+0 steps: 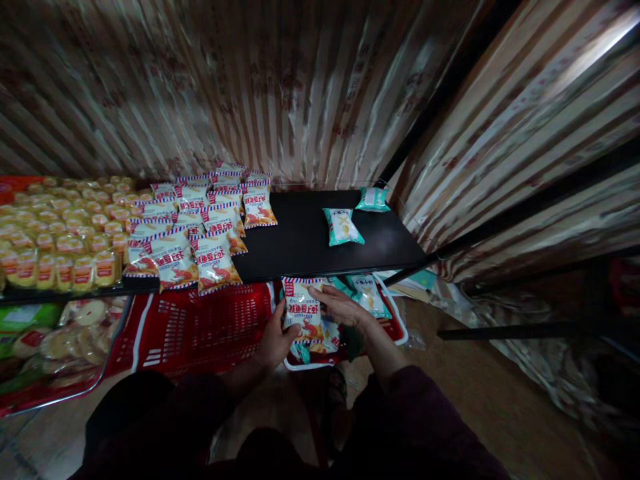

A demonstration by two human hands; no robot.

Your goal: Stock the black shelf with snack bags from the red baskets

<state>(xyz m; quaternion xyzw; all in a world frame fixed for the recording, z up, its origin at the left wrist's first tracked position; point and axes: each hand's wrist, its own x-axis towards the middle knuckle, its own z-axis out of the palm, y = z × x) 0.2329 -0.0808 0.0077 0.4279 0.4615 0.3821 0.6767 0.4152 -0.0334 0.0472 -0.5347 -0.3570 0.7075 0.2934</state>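
Note:
Both hands hold one snack packet (pixel 302 308) with a red, white and blue striped edge, just below the front edge of the black shelf (pixel 305 243). My left hand (pixel 274 341) grips its lower left side. My right hand (pixel 341 307) lies over its right side, fingers curled on it. Under the hands is a red basket (pixel 397 327) with teal packets (pixel 369 293) in it. Several rows of the same striped packets (pixel 200 223) lie on the left part of the shelf.
Two teal packets (pixel 342 226) lie on the shelf's right part. An upturned red basket (pixel 200 327) sits to the left. Small yellow packets (pixel 60 233) fill the shelf at far left, round cakes (pixel 70 340) below. Striped plastic sheeting (pixel 310 87) hangs behind.

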